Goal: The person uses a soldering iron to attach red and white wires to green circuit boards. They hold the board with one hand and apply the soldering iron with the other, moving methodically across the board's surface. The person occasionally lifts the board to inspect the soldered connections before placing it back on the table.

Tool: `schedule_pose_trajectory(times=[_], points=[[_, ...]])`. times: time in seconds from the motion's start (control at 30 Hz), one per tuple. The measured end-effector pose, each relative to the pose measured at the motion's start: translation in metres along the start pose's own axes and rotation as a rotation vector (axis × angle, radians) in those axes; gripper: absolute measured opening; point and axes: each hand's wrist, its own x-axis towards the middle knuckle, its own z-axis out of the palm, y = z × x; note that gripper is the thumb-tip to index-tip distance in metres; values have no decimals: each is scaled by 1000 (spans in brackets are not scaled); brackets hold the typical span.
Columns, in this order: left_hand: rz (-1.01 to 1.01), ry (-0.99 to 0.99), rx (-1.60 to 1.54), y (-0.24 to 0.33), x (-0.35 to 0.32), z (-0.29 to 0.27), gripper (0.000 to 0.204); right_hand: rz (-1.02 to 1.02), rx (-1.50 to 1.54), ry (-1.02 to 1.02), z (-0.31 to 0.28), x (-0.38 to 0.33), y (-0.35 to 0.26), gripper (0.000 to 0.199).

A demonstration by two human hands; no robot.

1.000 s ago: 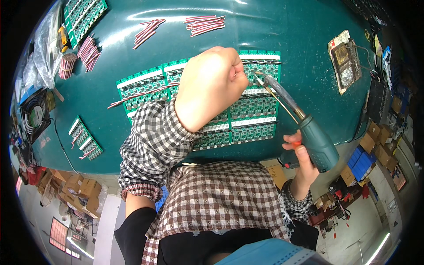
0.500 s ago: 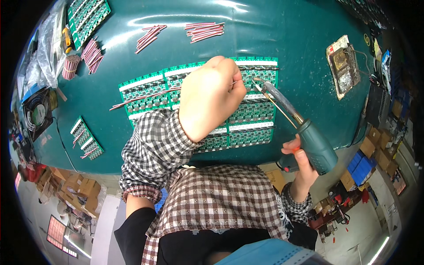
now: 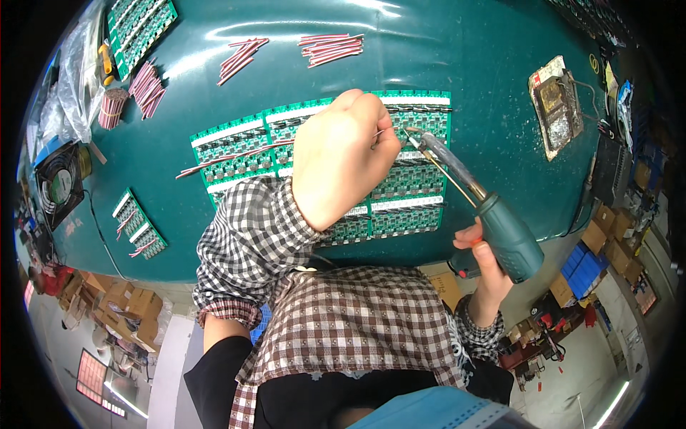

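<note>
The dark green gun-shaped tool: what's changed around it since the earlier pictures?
The dark green plastic soldering gun, in the right hand, has eased slightly left over the green rectangular circuit boards. Nothing was visibly grasped or released. The bare left hand stays closed over the boards; the thin red-and-white wires lie unchanged.

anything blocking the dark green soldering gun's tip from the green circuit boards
Nothing visible blocks the dark green plastic soldering gun in the right hand: its tip is over the green rectangular circuit boards. The bare left hand covers boards just left of the tip; contact is unclear.
</note>
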Motion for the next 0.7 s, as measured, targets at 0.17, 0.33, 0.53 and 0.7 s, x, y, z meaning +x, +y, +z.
schedule_pose_trajectory(times=[0.17,0.33,0.53,0.7], points=[[24,-14,0,-1,1,-1,13,16,-5,15,3,1,-2,23],[18,-4,4,-2,0,1,13,19,-24,8,2,1,0,19],[23,-8,-1,-2,1,1,13,27,-31,24,3,1,-1,18],[25,1,2,-2,0,2,13,11,-51,12,3,1,-1,17]])
